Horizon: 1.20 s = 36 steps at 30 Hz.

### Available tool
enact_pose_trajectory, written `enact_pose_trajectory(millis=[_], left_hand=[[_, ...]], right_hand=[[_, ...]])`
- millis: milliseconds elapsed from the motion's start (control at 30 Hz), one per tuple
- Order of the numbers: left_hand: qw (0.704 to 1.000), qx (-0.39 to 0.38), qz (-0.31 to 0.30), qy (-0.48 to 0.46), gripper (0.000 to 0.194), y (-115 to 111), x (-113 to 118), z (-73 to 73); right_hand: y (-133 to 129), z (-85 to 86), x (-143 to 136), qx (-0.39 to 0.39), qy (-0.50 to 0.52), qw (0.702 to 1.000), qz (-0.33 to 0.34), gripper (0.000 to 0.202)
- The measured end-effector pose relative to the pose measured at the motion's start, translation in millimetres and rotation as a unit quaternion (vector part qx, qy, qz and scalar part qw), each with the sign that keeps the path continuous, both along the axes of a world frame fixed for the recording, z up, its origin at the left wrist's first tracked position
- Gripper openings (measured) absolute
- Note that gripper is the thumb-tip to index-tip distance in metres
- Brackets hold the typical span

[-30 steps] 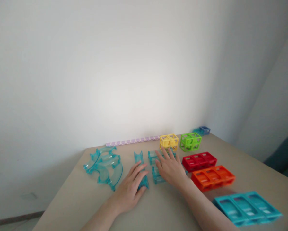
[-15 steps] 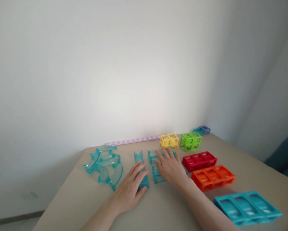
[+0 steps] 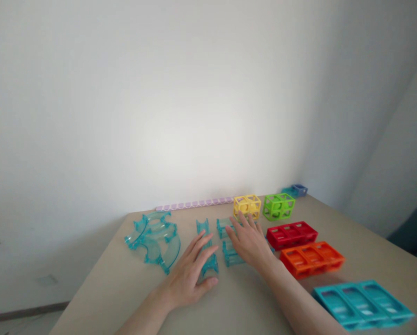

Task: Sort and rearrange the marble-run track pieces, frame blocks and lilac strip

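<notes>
Hands lie flat on the beige counter point(image 3: 250, 307), fingers spread, gripping nothing. The left hand point(image 3: 190, 274) rests palm down over the near end of a long clear teal straight track piece point(image 3: 205, 242), which runs away from the person toward the wall. The right hand point(image 3: 252, 242) lies palm down just beside it, covering part of a group of short clear teal track pieces point(image 3: 229, 253); its fingertips reach close to the yellow cube frame point(image 3: 247, 206). Left of the hands, apart from them, sits a cluster of curved clear teal tracks point(image 3: 155, 235). Beside the yellow frame stands a green cube frame point(image 3: 279, 206). Right of the right hand lie a red block point(image 3: 292, 234), then an orange block point(image 3: 312, 258) nearer the person, and a turquoise block point(image 3: 363, 304) nearest of all. A pale purple strip point(image 3: 194, 204) lies along the wall, and a small blue piece point(image 3: 299, 189) sits in the far corner.
</notes>
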<state>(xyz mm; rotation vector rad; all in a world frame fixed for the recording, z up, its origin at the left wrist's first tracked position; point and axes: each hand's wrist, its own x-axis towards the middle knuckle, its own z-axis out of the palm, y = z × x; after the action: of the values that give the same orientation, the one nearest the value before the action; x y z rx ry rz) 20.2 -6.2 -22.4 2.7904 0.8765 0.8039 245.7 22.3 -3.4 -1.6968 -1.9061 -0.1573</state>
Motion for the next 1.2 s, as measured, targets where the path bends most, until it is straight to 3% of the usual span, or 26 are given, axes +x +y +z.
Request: enact_pose_trajectory(millis=[100,233,333,433,500,567,633,700,833,933,1000,1100,1200], left_hand=[[0.995,0.070,0.022,-0.071,0.052,1.7,-13.9,3.3],[0.945,0.197,0.187,-0.182,0.033,8.2,-48.1,2.5],[0.926,0.213,0.260,-0.170,0.025,13.3,-72.2,-1.0],[0.934,0.176,0.279,-0.137,0.022,17.1,-79.5,-1.2],[0.944,0.143,0.279,-0.101,0.019,19.5,-75.4,0.7],[0.953,0.102,0.281,-0.050,0.019,21.6,-68.9,2.6],[0.956,0.060,0.288,0.001,0.029,22.4,-64.1,3.1],[0.955,0.023,0.293,0.034,0.039,21.1,-62.4,2.6],[0.959,-0.023,0.279,0.032,0.036,14.5,-65.9,5.8],[0.962,-0.036,0.267,-0.038,0.031,13.9,-73.5,13.9],[0.939,-0.025,0.328,-0.096,0.029,17.7,-82.1,18.6],[0.884,-0.012,0.454,-0.111,0.027,26.2,-97.8,20.8],[0.868,-0.039,0.490,-0.076,0.025,31.4,-107.8,18.1]], right_hand=[[2.8,10.5,2.7,0.056,0.030,0.998,0.011,0.042],[-8.8,22.5,-1.1,0.136,0.065,0.987,0.056,0.034],[-33.9,18.2,-22.8,0.198,0.067,0.952,0.225,0.027],[-60.9,0.7,-60.4,0.173,-0.036,0.902,0.395,0.022],[-71.7,-15.0,-87.2,0.163,-0.108,0.861,0.470,0.013],[-74.7,-29.0,-109.5,0.168,-0.160,0.822,0.521,0.019],[-72.5,-36.8,-124.0,0.167,-0.178,0.808,0.536,0.021],[-68.7,-36.6,-129.6,0.151,-0.174,0.814,0.533,0.020],[-65.9,-18.0,-121.7,0.086,-0.151,0.853,0.492,0.011],[-70.0,0.6,-114.2,0.018,-0.121,0.877,0.464,0.009],[-74.0,9.8,-113.4,-0.030,-0.087,0.884,0.459,0.020],[-77.1,13.4,-117.4,-0.091,-0.060,0.895,0.432,0.052],[-74.4,7.4,-123.6,-0.134,-0.083,0.908,0.388,0.072]])
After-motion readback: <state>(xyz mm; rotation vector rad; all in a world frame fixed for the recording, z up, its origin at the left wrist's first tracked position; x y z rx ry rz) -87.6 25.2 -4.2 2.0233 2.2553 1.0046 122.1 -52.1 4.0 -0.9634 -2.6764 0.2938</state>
